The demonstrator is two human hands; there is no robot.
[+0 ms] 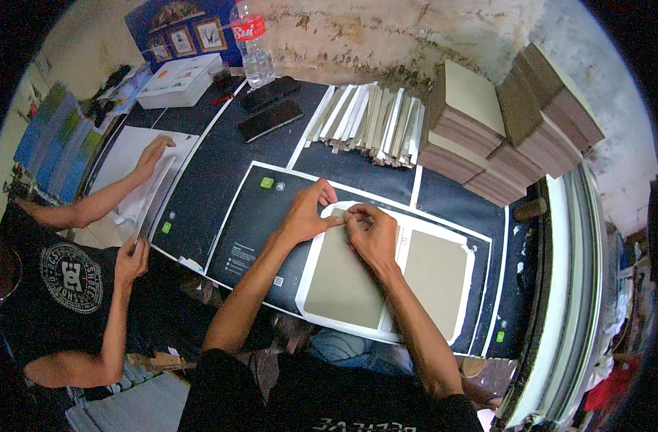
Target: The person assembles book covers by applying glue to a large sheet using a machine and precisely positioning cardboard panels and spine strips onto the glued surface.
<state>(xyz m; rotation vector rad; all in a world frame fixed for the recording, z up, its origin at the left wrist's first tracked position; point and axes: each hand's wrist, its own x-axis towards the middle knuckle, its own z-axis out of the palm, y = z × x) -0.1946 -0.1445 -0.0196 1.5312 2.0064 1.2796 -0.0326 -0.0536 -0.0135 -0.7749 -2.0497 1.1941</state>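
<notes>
Both hands meet at the far edge of the left grey board (347,277), which lies on a white sheet (386,270) with rounded corners near the desk's (214,169) front edge: the left hand (305,214) pinches the white margin folded over the board's top, and the right hand (370,234) presses fingertips down beside it, holding nothing else. A second grey board (435,275) lies just to the right on the same sheet. At the desk's back edge stand a clear plastic bottle (253,43), a closed white box (178,81), two dark phones (270,106), folded strips (372,122) and stacked boards (487,122); a neighbour's hands (152,155) smooth paper at the left end.
</notes>
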